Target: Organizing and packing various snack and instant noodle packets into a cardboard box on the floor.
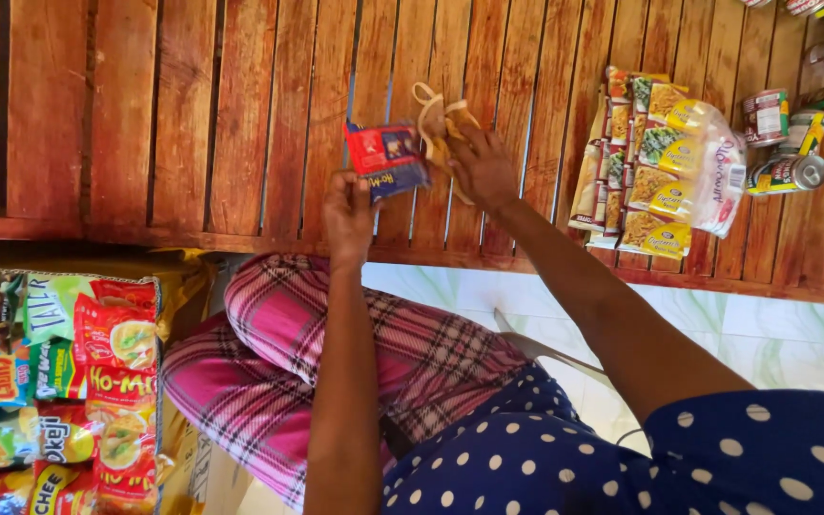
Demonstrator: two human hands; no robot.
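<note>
My left hand [348, 212] grips the lower corner of a small red and blue snack packet [385, 158] above a wooden slatted table [183, 124]. Just right of it, my right hand [482, 170] holds a bunch of tan rubber bands [438, 119], their loops sticking out past my fingers. The two hands are close together, with the packet's edge almost touching the bands.
A bundle of yellow and green noodle packets [660, 162] in clear plastic lies on the table to the right, with several tins [786, 143] beyond it. An open cardboard box of colourful snack packets [69, 381] sits at the lower left. A pink plaid cloth [278, 353] covers my lap.
</note>
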